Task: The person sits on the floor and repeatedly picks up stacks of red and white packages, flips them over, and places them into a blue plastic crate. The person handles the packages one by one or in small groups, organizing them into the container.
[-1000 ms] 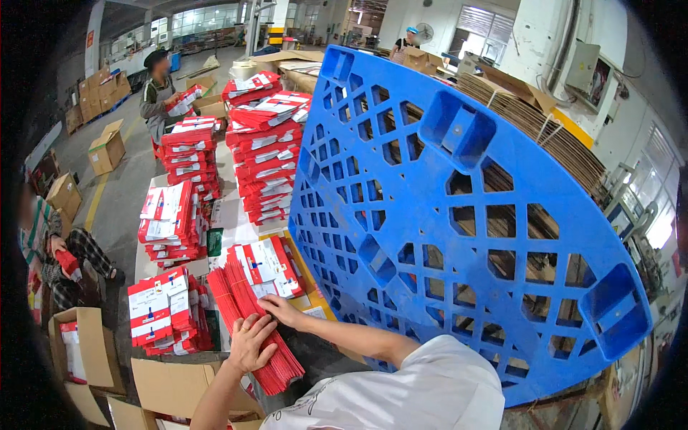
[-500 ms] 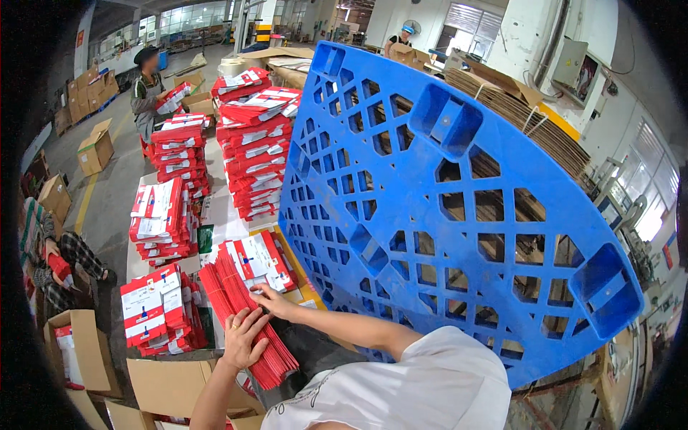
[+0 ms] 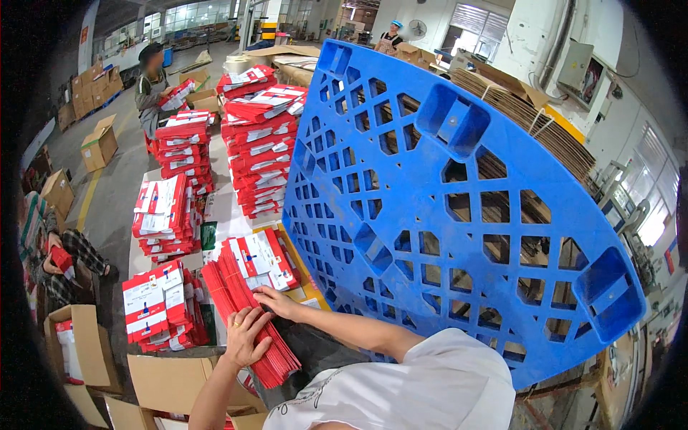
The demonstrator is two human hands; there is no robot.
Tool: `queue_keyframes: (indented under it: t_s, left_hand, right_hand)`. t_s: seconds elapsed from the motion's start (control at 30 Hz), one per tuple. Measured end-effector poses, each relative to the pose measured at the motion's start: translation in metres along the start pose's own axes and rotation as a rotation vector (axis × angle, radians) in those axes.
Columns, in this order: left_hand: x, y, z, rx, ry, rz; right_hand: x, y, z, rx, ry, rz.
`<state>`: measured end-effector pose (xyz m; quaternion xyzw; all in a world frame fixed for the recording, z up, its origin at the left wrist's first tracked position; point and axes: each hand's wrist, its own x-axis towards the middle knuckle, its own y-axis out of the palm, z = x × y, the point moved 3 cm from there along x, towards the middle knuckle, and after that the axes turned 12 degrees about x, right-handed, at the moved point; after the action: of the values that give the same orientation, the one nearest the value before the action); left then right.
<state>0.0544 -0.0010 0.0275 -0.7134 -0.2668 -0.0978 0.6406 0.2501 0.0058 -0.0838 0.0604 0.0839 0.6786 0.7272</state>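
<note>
A bundle of red folded cartons (image 3: pixel 231 285) slants across the near end of the table, edges up. My left hand (image 3: pixel 247 337), with a ring on one finger, lies over its near part, fingers bent round the edges. At the bundle's right side, my right hand (image 3: pixel 278 302) grips it with curled fingers, fingertips partly hidden. Just beyond lies a stack of red and white flat cartons (image 3: pixel 259 258). Another carton stack (image 3: pixel 154 304) sits left of the bundle. Dark material (image 3: pixel 315 351) shows beneath my right forearm.
A large blue plastic pallet (image 3: pixel 401 193) leans upright along the right side. Tall carton stacks (image 3: pixel 261 158) stand farther along the table. Open cardboard boxes (image 3: pixel 168 383) sit at the near left. One person (image 3: pixel 152 89) stands at the far left holding cartons; another (image 3: pixel 61 261) sits at the left.
The view has shifted slightly. My hands stay on the bundle in nearly the same place. The far-left person's held cartons have tilted a little, and the person at the back stands more upright.
</note>
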Motion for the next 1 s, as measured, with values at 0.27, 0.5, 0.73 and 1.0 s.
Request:
queue_keyframes:
  t_s: [0.27, 0.5, 0.73, 1.0]
  left_hand:
    - [-0.02, 0.024, 0.023, 0.06, -0.045, 0.044]
    - [-0.025, 0.006, 0.014, 0.026, -0.038, 0.009]
    - [-0.022, 0.009, 0.024, 0.036, -0.052, 0.026]
    - [-0.015, 0.013, 0.013, 0.02, -0.09, 0.03]
  right_hand:
    - [0.002, -0.015, 0.004, -0.301, -0.047, -0.05]
    - [-0.017, 0.023, 0.047, 0.042, 0.1, -0.054]
    - [-0.008, -0.001, 0.066, -0.264, -0.244, -0.029]
    - [0.001, 0.003, 0.083, -0.442, -0.23, -0.054]
